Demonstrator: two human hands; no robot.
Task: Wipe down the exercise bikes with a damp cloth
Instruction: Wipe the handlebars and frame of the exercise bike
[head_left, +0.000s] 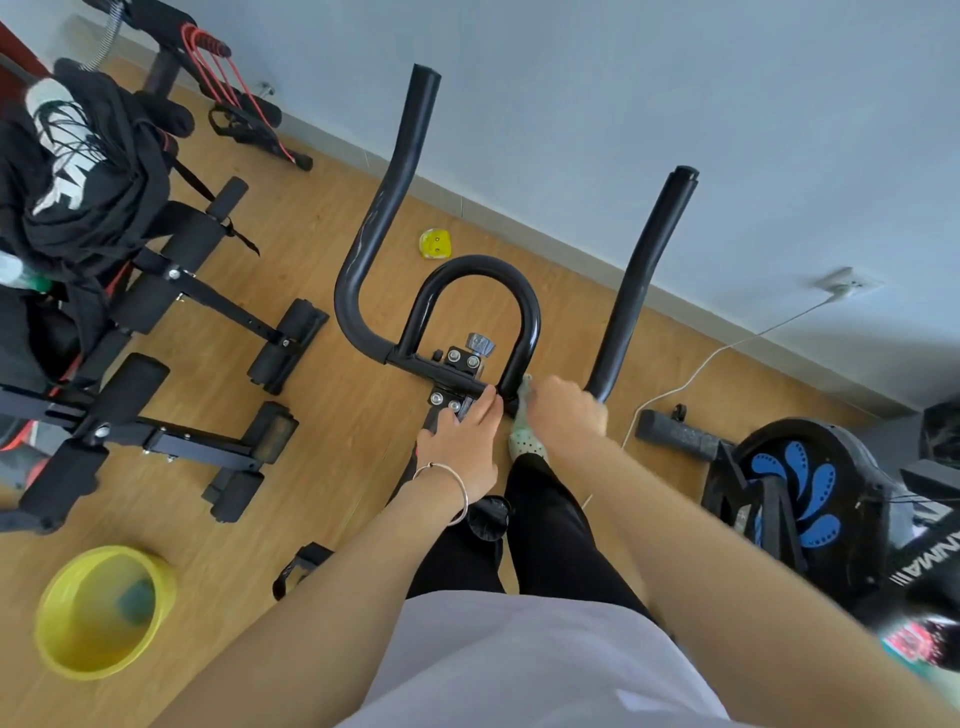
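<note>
Handlebars (382, 208) lengthwise toward wall (675, 78)

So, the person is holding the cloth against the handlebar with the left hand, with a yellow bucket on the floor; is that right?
Not quite: the head view shows the cloth gripped in the right hand, not the left hand, which rests on the centre bracket. The cloth is against the handlebar, and the yellow bucket is on the floor.
</note>
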